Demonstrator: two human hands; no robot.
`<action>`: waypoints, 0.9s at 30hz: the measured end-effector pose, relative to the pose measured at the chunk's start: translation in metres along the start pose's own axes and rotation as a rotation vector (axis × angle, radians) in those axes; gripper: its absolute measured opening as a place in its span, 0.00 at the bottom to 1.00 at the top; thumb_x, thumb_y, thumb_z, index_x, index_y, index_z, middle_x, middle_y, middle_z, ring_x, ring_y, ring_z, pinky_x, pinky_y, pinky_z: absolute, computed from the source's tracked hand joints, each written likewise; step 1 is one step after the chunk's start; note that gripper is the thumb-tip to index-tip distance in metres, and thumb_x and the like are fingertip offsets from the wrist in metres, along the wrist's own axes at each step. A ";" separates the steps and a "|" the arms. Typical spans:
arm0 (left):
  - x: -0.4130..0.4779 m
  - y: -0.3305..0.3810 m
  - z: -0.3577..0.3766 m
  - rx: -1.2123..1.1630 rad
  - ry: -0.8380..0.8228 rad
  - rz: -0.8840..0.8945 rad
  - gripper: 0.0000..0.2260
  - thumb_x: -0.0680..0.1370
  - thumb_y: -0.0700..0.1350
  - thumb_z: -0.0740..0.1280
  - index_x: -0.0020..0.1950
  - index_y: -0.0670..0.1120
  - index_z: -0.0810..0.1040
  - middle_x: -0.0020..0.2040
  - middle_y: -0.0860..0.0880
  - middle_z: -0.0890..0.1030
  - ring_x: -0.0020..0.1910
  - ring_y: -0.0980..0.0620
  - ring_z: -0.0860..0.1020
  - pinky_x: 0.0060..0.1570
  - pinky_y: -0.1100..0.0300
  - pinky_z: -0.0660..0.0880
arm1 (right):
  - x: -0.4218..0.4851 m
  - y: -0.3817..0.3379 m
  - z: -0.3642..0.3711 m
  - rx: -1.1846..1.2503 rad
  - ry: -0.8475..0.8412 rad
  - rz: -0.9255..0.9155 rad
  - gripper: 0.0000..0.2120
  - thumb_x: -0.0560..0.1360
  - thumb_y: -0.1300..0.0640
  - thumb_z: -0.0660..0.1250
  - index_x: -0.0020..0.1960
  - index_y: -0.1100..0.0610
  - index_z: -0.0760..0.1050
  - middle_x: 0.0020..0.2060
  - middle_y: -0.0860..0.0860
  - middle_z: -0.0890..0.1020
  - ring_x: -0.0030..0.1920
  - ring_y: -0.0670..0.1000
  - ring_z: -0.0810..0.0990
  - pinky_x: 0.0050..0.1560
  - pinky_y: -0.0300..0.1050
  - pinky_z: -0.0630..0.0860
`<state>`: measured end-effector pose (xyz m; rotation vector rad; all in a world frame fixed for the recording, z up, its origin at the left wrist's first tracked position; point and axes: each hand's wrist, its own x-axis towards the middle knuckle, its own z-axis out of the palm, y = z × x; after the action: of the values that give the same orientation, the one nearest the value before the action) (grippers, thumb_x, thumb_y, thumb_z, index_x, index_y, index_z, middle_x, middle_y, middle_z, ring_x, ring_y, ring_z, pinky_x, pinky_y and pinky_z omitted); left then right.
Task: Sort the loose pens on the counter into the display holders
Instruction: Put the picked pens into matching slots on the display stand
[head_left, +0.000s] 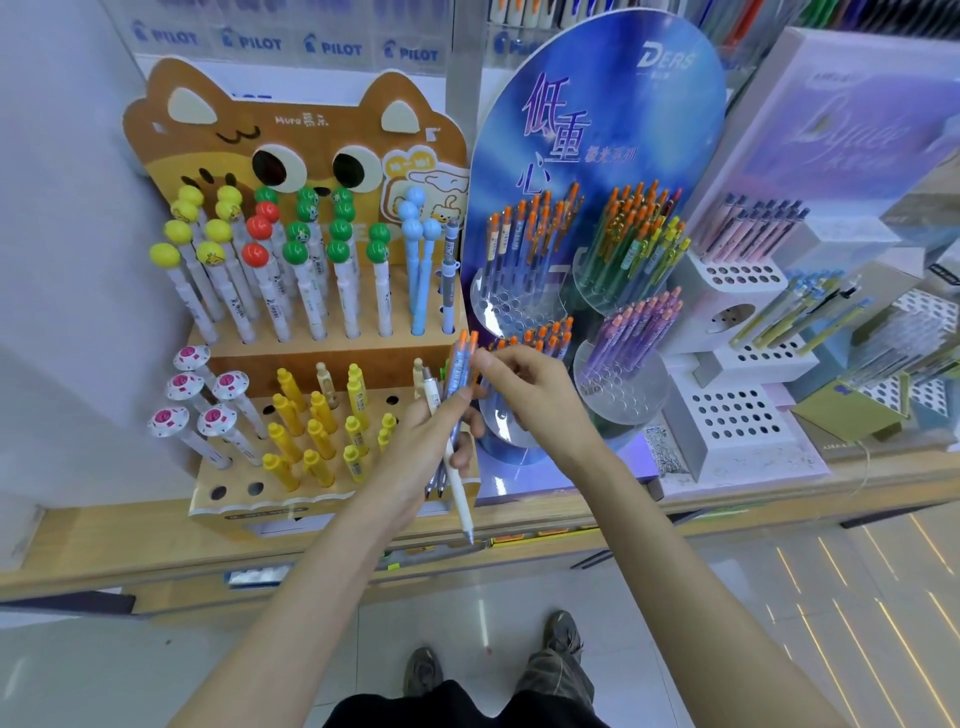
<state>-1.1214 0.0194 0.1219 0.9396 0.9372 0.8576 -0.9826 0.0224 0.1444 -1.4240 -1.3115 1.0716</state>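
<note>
- Pens (461, 364) stood bunched upright in the left hand (421, 441), fingers curled round their barrels, above the counter (130, 530).
- Their orange tops were pinched by the right hand (524, 395), just beside the blue display holder (597, 130).

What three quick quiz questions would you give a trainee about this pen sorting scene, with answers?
1. True or false: the left hand holds several pens at once.
2. The right hand pinches at pens with tops of which colour? A green, B orange, C yellow.
3. On the upper tier of the brown stand, what colour are the ball tops farthest left?
Key: 1 true; 2 B; 3 yellow.
</note>
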 end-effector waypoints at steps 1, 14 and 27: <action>-0.001 0.000 0.001 0.007 -0.003 0.001 0.10 0.83 0.46 0.58 0.52 0.43 0.77 0.31 0.50 0.75 0.21 0.56 0.66 0.23 0.63 0.66 | 0.000 -0.004 0.002 0.039 -0.006 0.016 0.12 0.77 0.52 0.67 0.43 0.60 0.76 0.30 0.46 0.76 0.27 0.38 0.73 0.29 0.27 0.67; -0.001 -0.002 0.000 -0.051 -0.013 -0.046 0.14 0.80 0.50 0.60 0.56 0.42 0.77 0.40 0.46 0.85 0.40 0.48 0.84 0.37 0.60 0.80 | -0.002 -0.013 -0.017 0.248 0.184 0.034 0.13 0.75 0.56 0.69 0.37 0.63 0.74 0.26 0.53 0.71 0.25 0.48 0.67 0.27 0.38 0.68; -0.001 0.001 -0.007 0.150 0.167 0.106 0.16 0.74 0.62 0.60 0.47 0.56 0.84 0.40 0.57 0.77 0.48 0.52 0.74 0.52 0.52 0.69 | -0.010 -0.025 -0.047 -0.060 0.432 -0.200 0.05 0.79 0.60 0.62 0.47 0.58 0.76 0.41 0.49 0.79 0.40 0.48 0.78 0.44 0.45 0.79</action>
<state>-1.1282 0.0208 0.1209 1.0658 1.1149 0.9768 -0.9426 0.0105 0.1793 -1.4349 -1.1456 0.5555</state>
